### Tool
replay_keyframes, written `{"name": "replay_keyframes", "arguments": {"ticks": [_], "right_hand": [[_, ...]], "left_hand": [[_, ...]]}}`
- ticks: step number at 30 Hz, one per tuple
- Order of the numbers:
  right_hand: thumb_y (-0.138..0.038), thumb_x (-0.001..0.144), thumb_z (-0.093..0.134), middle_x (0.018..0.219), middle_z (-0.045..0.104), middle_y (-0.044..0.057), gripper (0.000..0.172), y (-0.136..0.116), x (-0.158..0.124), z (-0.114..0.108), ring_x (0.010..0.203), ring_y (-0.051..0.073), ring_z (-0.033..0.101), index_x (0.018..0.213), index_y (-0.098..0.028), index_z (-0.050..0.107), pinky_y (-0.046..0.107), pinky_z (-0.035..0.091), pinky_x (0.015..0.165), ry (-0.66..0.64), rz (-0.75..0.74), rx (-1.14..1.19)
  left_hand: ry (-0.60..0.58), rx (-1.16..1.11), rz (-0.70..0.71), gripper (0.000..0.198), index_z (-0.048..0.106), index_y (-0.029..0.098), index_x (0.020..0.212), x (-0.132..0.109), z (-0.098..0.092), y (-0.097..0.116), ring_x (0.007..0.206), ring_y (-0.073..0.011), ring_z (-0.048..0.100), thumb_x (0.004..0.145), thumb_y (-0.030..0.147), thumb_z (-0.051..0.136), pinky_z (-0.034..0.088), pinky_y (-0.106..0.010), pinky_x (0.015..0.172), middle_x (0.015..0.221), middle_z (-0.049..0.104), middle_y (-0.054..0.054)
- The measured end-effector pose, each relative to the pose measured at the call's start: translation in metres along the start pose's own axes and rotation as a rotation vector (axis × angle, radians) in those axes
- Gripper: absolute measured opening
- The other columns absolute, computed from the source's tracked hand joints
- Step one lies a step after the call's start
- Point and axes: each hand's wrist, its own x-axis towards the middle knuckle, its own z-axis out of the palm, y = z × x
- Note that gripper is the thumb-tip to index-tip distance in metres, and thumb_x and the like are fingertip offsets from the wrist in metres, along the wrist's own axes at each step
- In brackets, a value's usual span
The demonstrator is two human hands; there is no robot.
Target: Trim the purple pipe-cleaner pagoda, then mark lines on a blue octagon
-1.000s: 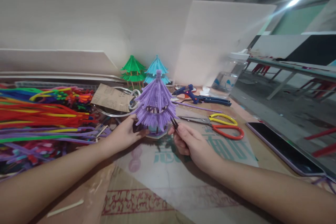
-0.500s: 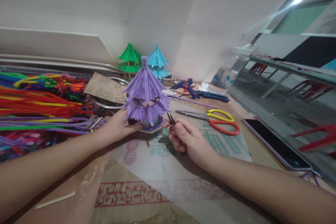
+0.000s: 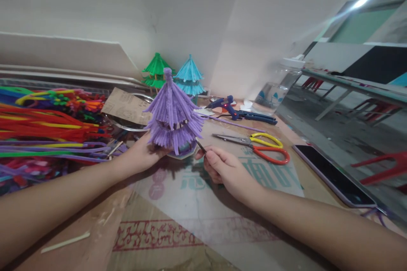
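A purple two-tiered model pavilion [image 3: 170,103] made of pipe cleaners stands tilted a little to the left on a pale base. My left hand [image 3: 144,151] grips it low on its left side, the fingers partly hidden under the lower roof. Dark tweezers [image 3: 201,147] are pinched in my right hand [image 3: 227,168], just right of the pavilion. Their tips point up and left, close to the lower roof's right edge; whether they touch it I cannot tell. Scissors [image 3: 251,140] with one yellow and one orange handle lie beyond my right hand.
Green [image 3: 157,65] and light-blue [image 3: 190,72] pavilions stand behind. A blue glue gun [image 3: 227,103], dark-handled pliers [image 3: 257,117] and a clear jar [image 3: 280,80] are at the back right. Pipe cleaners [image 3: 47,123] fill the left side. A phone [image 3: 333,175] lies by the right edge.
The pavilion has tilted and shifted slightly left in my left hand. The tweezers' tips, apart before, now look together and have swung left towards the lower roof.
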Motion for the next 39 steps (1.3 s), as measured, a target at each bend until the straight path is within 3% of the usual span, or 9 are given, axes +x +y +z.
{"name": "replay_keyframes", "arguments": {"ticks": [15, 22, 27, 39], "right_hand": [[-0.071, 0.076, 0.067, 0.049, 0.031, -0.013, 0.056, 0.0002, 0.0008, -0.0002, 0.041, 0.006, 0.019, 0.089, -0.017, 0.058, 0.023, 0.01, 0.039, -0.017, -0.004, 0.03], [-0.069, 0.076, 0.07, 0.051, 0.03, -0.012, 0.054, -0.0006, 0.0003, 0.0, 0.042, 0.006, 0.018, 0.087, -0.018, 0.056, 0.023, 0.011, 0.04, -0.013, -0.022, 0.061], [-0.068, 0.076, 0.072, 0.052, 0.029, -0.012, 0.052, -0.0021, -0.0003, -0.0002, 0.043, 0.006, 0.018, 0.079, -0.021, 0.051, 0.022, 0.011, 0.04, -0.006, -0.042, 0.097], [-0.069, 0.074, 0.074, 0.05, 0.031, -0.013, 0.055, -0.0011, 0.0007, -0.0005, 0.041, 0.005, 0.018, 0.086, -0.017, 0.058, 0.021, 0.012, 0.039, -0.005, -0.049, 0.098]], "left_hand": [[-0.039, 0.1, 0.109, 0.026, 0.068, 0.021, 0.093, 0.0038, -0.0035, 0.0065, 0.113, -0.0312, 0.066, 0.083, 0.042, 0.056, 0.05, -0.047, 0.107, 0.111, 0.075, -0.01], [-0.049, 0.148, 0.187, 0.023, 0.066, 0.023, 0.076, 0.0045, -0.0027, 0.0092, 0.102, -0.0308, 0.069, 0.085, 0.04, 0.054, 0.054, -0.047, 0.1, 0.081, 0.072, -0.007], [-0.051, 0.167, 0.212, 0.024, 0.068, 0.022, 0.08, 0.0046, -0.001, 0.0047, 0.101, -0.0298, 0.069, 0.087, 0.041, 0.055, 0.054, -0.046, 0.1, 0.086, 0.073, -0.007], [-0.043, 0.181, 0.288, 0.018, 0.066, 0.02, 0.083, 0.0052, -0.0014, 0.005, 0.095, -0.0285, 0.07, 0.086, 0.033, 0.054, 0.057, -0.046, 0.095, 0.086, 0.072, -0.008]]}}
